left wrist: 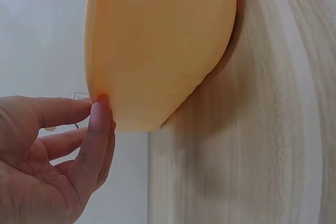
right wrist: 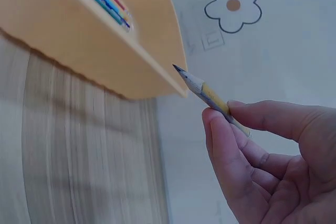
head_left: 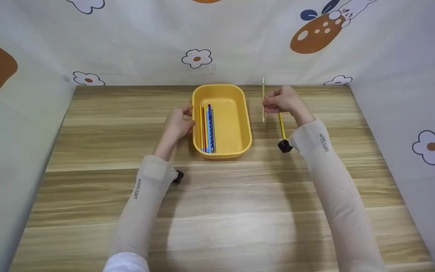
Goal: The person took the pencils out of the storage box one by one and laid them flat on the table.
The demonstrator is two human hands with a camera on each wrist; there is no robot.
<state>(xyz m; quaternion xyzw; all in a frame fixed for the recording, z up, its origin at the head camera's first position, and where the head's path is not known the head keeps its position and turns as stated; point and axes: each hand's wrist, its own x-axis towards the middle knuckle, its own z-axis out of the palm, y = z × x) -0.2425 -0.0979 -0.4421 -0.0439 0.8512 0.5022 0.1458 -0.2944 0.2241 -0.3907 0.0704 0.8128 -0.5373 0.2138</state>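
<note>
The yellow tray point(head_left: 230, 121) is set between two hands, its left rim pinched between thumb and fingers by the left hand point(head_left: 178, 122). To the right of the tray, apart from its wall, the right hand point(head_left: 283, 102) is held. Along the tray's left inner side, a row of pencils point(head_left: 207, 128) is laid. Right of the tray, a yellow stick point(head_left: 282, 126) (likely another pencil) is partly hidden. Beyond the tray's right rim, a single pencil point(right wrist: 210, 95) is gripped, thumb and fingertips closed on it. The loading of the tray appears to be in hand; for the next move, the pencil would need to be brought leftward over the rim and aligned with the row.
</note>
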